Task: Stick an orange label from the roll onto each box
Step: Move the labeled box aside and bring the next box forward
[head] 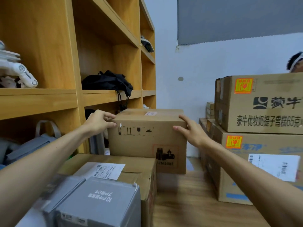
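A brown cardboard box (147,141) with handling symbols and a battery mark stands in the middle, its base on the wooden floor. My left hand (100,122) grips its top left corner. My right hand (190,130) presses flat against its right upper edge. At the right, two stacked cartons each carry an orange label: the upper carton (262,112) has an orange label (243,86) and the lower carton (246,167) has another orange label (233,142). The label roll is not in view.
A wooden shelf unit (65,95) fills the left, holding a black bag (106,82) and white items. In front lie a carton with a shipping slip (137,163) and a grey box (98,200). Another person's head (295,63) shows behind the right stack.
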`<state>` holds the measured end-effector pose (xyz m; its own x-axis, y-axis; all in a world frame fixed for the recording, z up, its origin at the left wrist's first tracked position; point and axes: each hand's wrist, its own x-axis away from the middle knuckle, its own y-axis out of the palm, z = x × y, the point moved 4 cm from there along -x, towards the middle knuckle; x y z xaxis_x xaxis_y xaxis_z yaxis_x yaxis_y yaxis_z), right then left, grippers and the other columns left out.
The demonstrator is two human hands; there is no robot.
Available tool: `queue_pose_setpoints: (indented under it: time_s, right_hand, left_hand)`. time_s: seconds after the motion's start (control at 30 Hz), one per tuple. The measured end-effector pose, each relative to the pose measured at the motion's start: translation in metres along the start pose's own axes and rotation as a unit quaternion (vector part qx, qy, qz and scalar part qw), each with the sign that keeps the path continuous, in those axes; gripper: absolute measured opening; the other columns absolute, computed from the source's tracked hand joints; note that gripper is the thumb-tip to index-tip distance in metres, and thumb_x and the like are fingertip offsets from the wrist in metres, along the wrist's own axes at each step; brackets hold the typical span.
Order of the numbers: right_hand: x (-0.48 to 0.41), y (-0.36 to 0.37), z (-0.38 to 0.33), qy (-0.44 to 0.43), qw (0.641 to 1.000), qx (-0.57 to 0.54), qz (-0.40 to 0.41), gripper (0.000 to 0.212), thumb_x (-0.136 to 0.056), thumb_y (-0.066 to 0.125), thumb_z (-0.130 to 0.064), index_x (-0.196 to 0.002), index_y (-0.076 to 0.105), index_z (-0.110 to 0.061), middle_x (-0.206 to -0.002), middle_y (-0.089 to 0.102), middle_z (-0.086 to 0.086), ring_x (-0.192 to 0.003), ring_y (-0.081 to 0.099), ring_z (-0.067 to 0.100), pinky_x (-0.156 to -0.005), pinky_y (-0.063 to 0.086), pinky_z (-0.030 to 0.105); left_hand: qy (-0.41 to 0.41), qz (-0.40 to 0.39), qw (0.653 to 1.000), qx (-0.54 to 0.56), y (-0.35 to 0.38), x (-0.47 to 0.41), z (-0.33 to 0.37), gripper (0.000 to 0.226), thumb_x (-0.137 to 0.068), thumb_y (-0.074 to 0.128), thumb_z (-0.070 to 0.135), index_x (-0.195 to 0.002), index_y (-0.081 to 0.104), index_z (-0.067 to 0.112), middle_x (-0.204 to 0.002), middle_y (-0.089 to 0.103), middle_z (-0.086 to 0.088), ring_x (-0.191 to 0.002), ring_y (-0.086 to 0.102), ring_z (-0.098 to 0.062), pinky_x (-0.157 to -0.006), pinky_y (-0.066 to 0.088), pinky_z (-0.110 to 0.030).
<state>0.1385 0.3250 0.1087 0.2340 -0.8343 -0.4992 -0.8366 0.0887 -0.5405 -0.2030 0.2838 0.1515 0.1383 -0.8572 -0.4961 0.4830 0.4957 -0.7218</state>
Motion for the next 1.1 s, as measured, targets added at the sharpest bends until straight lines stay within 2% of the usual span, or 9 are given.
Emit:
queue_pose_setpoints:
  time_s: [0.1,0.2,0.33,0.53,0.63,0.8,0.87,0.97,1.1]
  right_hand:
    - [0.002,-0.032,-0.029,-0.022,0.999,-0.001,0.031,0.060,-0.097,0.060,-0.033,-0.150,0.036,-0.019,-0.140,0.050,0.008,-0.117,0.053,0.020,-0.095,0.051,0.032]
    - [0.008,-0.063,-0.057,-0.047,0.996,0.003,0.070,0.057,-0.097,0.060,-0.033,-0.148,0.039,-0.019,-0.134,0.053,0.006,-0.112,0.054,0.019,-0.083,0.049,0.022]
    - [0.031,-0.107,-0.089,-0.078,0.991,0.011,0.111,0.052,-0.095,0.063,-0.037,-0.142,0.047,-0.022,-0.122,0.053,-0.001,-0.106,0.054,0.015,-0.072,0.044,0.014]
    - [0.089,-0.170,-0.118,-0.090,0.986,0.016,0.139,0.048,-0.092,0.066,-0.039,-0.135,0.054,-0.020,-0.114,0.060,0.003,-0.100,0.060,0.017,-0.075,0.051,0.022]
    - [0.121,-0.199,-0.113,-0.069,0.989,0.005,0.133,0.048,-0.090,0.068,-0.041,-0.133,0.054,-0.023,-0.113,0.063,0.005,-0.096,0.063,0.018,-0.068,0.047,0.023]
    - [0.164,-0.216,-0.106,-0.051,0.987,-0.060,0.138,0.065,-0.070,0.071,-0.061,-0.126,0.057,-0.032,-0.117,0.064,0.009,-0.105,0.065,0.024,-0.092,0.056,0.046]
    - [0.176,-0.221,-0.113,-0.062,0.984,-0.076,0.145,0.065,-0.070,0.070,-0.062,-0.127,0.058,-0.032,-0.116,0.065,0.007,-0.104,0.066,0.024,-0.089,0.057,0.046]
    - [0.192,-0.232,-0.125,-0.061,0.985,-0.071,0.148,0.060,-0.072,0.070,-0.061,-0.125,0.059,-0.034,-0.108,0.068,0.010,-0.097,0.068,0.030,-0.076,0.058,0.050]
    - [0.216,-0.250,-0.129,-0.065,0.985,-0.066,0.145,0.045,-0.089,0.070,-0.041,-0.129,0.058,-0.026,-0.108,0.068,0.012,-0.093,0.069,0.023,-0.067,0.058,0.031]
  left_hand:
    - [0.019,0.063,0.997,0.038,-0.020,0.006,0.023,0.045,-0.088,0.076,0.023,-0.131,0.065,0.020,-0.132,0.063,-0.009,-0.122,0.056,-0.024,-0.097,0.049,-0.040]
    - [0.035,0.118,0.985,0.123,-0.043,0.015,0.050,0.046,-0.086,0.078,0.024,-0.131,0.065,0.025,-0.127,0.061,0.001,-0.116,0.054,-0.018,-0.085,0.052,-0.032]
    - [0.077,0.165,0.969,0.166,-0.076,0.039,0.087,0.045,-0.084,0.081,0.024,-0.126,0.068,0.030,-0.125,0.063,0.005,-0.109,0.059,-0.015,-0.088,0.053,-0.033]
    - [0.129,0.176,0.961,0.172,-0.102,0.091,0.148,0.049,-0.084,0.080,0.032,-0.131,0.065,0.027,-0.128,0.064,0.002,-0.118,0.058,-0.018,-0.098,0.054,-0.043]
    - [0.159,0.188,0.956,0.161,-0.104,0.119,0.181,0.049,-0.085,0.078,0.032,-0.132,0.065,0.024,-0.129,0.063,-0.001,-0.118,0.057,-0.018,-0.096,0.053,-0.038]
    - [0.196,0.211,0.948,0.132,-0.119,0.158,0.222,0.050,-0.085,0.079,0.032,-0.132,0.065,0.023,-0.130,0.064,-0.002,-0.118,0.057,-0.018,-0.096,0.055,-0.045]
    - [0.195,0.214,0.949,0.127,-0.131,0.172,0.232,0.051,-0.085,0.080,0.033,-0.132,0.065,0.023,-0.130,0.063,-0.003,-0.118,0.057,-0.018,-0.094,0.056,-0.045]
    - [0.201,0.225,0.948,0.105,-0.146,0.192,0.246,0.051,-0.085,0.078,0.034,-0.132,0.065,0.021,-0.130,0.063,-0.004,-0.116,0.056,-0.016,-0.088,0.053,-0.034]
    - [0.213,0.218,0.948,0.088,-0.147,0.217,0.259,0.049,-0.087,0.077,0.035,-0.132,0.064,0.020,-0.128,0.063,-0.006,-0.114,0.055,-0.016,-0.083,0.049,-0.029]
